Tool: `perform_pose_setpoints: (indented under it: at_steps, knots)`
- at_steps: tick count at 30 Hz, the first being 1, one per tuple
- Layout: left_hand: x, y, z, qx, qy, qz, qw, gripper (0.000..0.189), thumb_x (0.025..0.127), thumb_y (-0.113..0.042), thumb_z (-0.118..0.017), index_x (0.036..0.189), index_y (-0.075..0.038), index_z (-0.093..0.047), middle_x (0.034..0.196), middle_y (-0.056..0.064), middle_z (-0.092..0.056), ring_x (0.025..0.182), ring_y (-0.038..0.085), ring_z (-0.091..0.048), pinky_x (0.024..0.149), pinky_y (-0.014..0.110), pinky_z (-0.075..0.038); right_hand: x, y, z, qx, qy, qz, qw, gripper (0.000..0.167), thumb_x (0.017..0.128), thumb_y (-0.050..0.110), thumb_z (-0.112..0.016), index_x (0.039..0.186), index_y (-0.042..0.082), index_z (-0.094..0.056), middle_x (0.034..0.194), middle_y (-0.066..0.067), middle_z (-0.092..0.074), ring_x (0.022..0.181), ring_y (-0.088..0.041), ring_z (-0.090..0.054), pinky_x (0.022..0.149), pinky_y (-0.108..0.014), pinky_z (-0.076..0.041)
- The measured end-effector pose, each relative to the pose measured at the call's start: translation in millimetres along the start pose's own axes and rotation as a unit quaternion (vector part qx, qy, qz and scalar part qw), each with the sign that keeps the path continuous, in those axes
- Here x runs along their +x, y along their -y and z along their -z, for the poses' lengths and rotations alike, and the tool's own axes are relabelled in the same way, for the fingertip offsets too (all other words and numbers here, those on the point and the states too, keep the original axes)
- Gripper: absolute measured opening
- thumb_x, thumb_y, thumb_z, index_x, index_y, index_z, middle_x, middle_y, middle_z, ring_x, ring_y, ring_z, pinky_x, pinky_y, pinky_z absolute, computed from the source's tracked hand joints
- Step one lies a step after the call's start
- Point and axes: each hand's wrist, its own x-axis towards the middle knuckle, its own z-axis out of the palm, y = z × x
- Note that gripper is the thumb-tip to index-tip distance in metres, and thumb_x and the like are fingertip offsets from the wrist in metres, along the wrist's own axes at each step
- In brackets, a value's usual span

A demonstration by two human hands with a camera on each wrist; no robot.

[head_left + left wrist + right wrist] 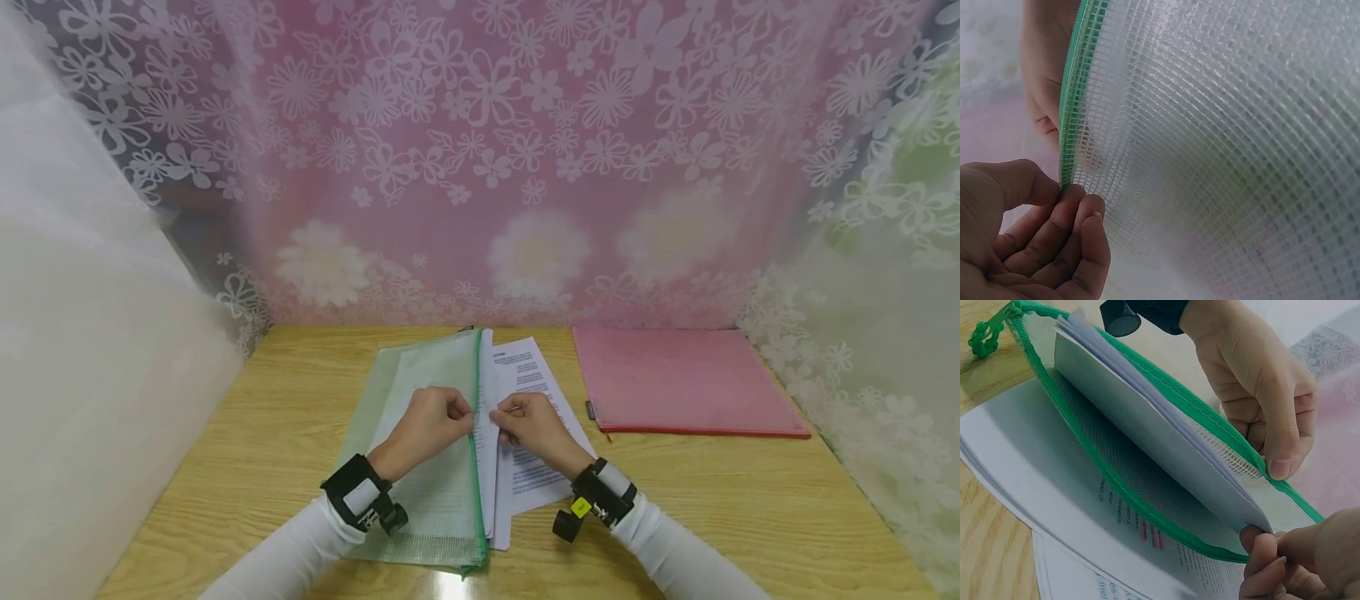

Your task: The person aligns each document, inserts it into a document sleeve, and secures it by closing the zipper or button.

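Note:
A clear mesh zip pouch (420, 517) with a green zipper lies with its opening to the right. My left hand (431, 421) pinches the pouch's green zipper edge (1074, 106) between thumb and fingers. In the right wrist view the mouth gapes, with a stack of folded papers (1141, 425) partly inside. My right hand (1291, 562) pinches the edge of this stack near the lower zipper band. Printed sheets (536, 379) lie under and to the right of the pouch. A green zipper pull (986, 339) hangs at the pouch's corner.
On the right of the wooden table (675, 517) lies a pink zip pouch (682, 379) with a red zipper. A pink floral curtain (510, 167) hangs behind the table, and pale sheeting (97, 292) stands along the left side.

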Motion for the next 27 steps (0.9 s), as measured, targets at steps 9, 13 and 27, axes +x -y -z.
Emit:
perform_pose_setpoints:
  at_steps: [9,13,27]
  knots:
    - [-0.9,-0.3,-0.1,-0.004,0.004,0.004,1.0000,0.008,0.089,-0.006,-0.071,0.083,-0.010,-0.075,0.071,-0.004,-0.071,0.057,0.005,-0.060,0.051,0.023,-0.047,1.0,-1.4,-3.2,-0.002,-0.005,0.001,1.0000,0.015,0.098,0.008,-0.068,0.099,-0.007,-0.072,0.066,-0.019,-0.067,0.055,-0.011,-0.054,0.052,-0.023,-0.042]
    - [-1.2,-0.3,0.1,-0.005,0.006,0.003,1.0000,0.008,0.089,-0.007,-0.071,0.082,-0.011,-0.074,0.070,-0.005,-0.071,0.058,0.005,-0.060,0.051,0.023,-0.047,1.3,-1.6,-3.6,-0.011,-0.004,-0.003,0.9999,0.014,0.098,0.009,-0.069,0.097,-0.004,-0.073,0.064,-0.015,-0.067,0.053,-0.009,-0.053,0.050,-0.022,-0.039]
    - [0.2,-2.0,-0.8,-0.011,0.007,0.000,0.9999,0.009,0.089,-0.007,-0.071,0.082,-0.011,-0.074,0.071,-0.005,-0.070,0.058,0.005,-0.059,0.051,0.022,-0.045,3.8,-4.0,-4.5,-0.024,-0.005,-0.019,0.9995,0.011,0.097,0.013,-0.070,0.093,0.004,-0.075,0.062,-0.009,-0.066,0.052,-0.009,-0.051,0.049,-0.022,-0.036]
